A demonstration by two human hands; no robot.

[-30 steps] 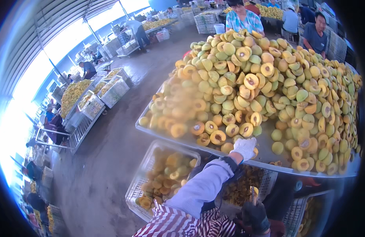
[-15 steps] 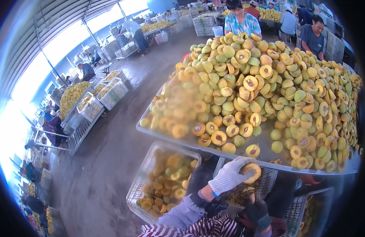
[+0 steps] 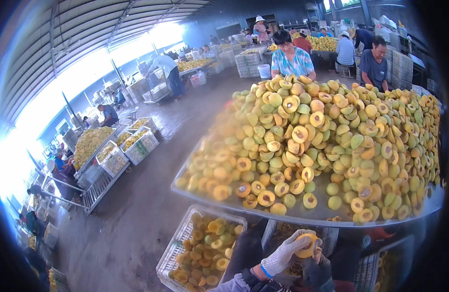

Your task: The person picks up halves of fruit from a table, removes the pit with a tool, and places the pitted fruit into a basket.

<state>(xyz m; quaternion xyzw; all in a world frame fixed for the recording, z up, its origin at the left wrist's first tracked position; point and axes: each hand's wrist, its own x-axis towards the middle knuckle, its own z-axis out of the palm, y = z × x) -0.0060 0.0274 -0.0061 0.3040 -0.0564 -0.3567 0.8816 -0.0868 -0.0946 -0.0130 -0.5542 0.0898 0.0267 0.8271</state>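
My left hand (image 3: 284, 254), in a white knitted glove, grips a yellow peach half (image 3: 306, 245) with its cut face showing. Close against it is my right hand (image 3: 316, 270), in a dark glove, closed around a small hand tool (image 3: 317, 247) whose tip meets the fruit; its exact kind is too small to tell. Both hands are over a white crate (image 3: 269, 232) with brownish scraps inside, below the table edge. Beyond them, a large heap of peach halves (image 3: 326, 141) covers the metal table (image 3: 312, 221).
To the left stands a white plastic crate (image 3: 170, 253) of peach halves. Another crate (image 3: 366, 272) is at lower right. Two people work across the heap. A cart (image 3: 90, 197) with fruit crates stands farther left on the wet floor (image 3: 122, 233). Haze blurs the heap's left side.
The view has tilted up, so the table and hands sit lower. My right hand has come up to the peach half, bringing the tool against it; the left still grips the fruit.
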